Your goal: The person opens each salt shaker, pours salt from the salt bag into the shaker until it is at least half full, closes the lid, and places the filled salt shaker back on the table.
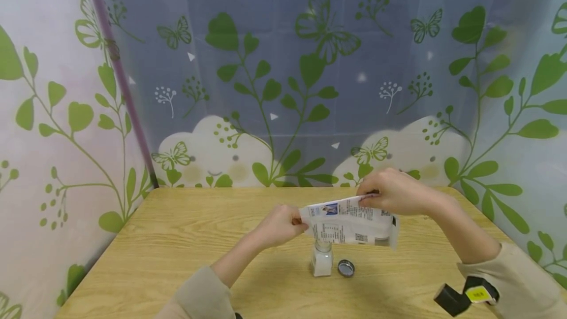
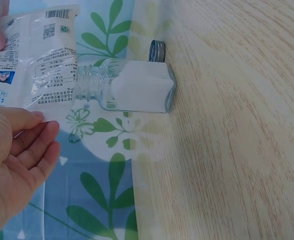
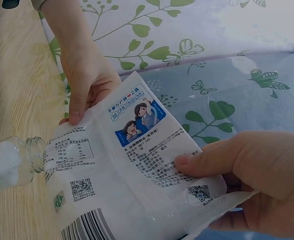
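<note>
A white printed plastic bag of salt is stretched on its side between both hands. My left hand pinches its left corner between thumb and fingers. My right hand grips the opposite end along the upper edge, thumb on the printed face in the right wrist view. Below the bag, a small clear glass jar stands upright on the table. White grains fill much of its body, as the left wrist view shows, and the bag's lower edge overlaps its threaded mouth. The jar's metal lid lies beside it, inner side up.
The wooden table reaches back to a hanging cloth printed with leaves and butterflies. Similar cloths stand along the left and right sides. A black device with a yellow label sits at the right sleeve.
</note>
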`<control>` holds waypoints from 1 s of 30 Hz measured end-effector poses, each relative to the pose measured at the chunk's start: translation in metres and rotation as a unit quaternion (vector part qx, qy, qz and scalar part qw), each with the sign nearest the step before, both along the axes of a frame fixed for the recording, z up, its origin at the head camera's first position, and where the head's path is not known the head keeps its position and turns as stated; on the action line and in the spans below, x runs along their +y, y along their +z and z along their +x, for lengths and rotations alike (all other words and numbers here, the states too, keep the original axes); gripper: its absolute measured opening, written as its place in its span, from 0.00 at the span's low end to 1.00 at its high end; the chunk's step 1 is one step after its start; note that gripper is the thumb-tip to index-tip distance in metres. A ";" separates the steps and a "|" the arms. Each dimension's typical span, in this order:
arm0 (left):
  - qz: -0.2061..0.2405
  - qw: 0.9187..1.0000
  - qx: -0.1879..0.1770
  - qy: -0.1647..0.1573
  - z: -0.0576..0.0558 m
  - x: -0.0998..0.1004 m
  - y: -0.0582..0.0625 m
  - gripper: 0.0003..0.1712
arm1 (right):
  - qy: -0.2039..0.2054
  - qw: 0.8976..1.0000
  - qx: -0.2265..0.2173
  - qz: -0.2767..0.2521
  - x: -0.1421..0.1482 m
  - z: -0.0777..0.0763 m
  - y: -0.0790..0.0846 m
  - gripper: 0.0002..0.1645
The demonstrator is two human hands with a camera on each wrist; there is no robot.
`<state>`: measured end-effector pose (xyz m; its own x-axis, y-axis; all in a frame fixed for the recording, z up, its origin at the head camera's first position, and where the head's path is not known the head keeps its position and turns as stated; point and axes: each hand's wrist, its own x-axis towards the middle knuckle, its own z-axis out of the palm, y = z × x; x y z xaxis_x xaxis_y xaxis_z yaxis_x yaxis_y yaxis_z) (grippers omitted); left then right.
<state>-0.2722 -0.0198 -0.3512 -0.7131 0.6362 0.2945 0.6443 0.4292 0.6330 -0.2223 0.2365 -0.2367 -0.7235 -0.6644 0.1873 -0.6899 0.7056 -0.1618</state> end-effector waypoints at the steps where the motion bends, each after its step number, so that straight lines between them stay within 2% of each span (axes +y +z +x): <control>1: 0.000 1.000 -0.001 0.000 0.000 0.000 0.000 0.06 | -0.001 1.000 0.000 0.000 0.000 0.000 0.000 0.04; 30: -0.001 1.000 0.017 -0.005 0.001 0.000 0.000 0.06 | 0.000 1.000 -0.001 0.000 0.000 0.001 0.003 0.04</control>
<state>-0.2713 -0.0194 -0.3507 -0.6968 0.6434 0.3170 0.6693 0.4244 0.6099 -0.2208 0.2361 -0.2339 -0.7242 -0.6637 0.1871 -0.6891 0.7060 -0.1634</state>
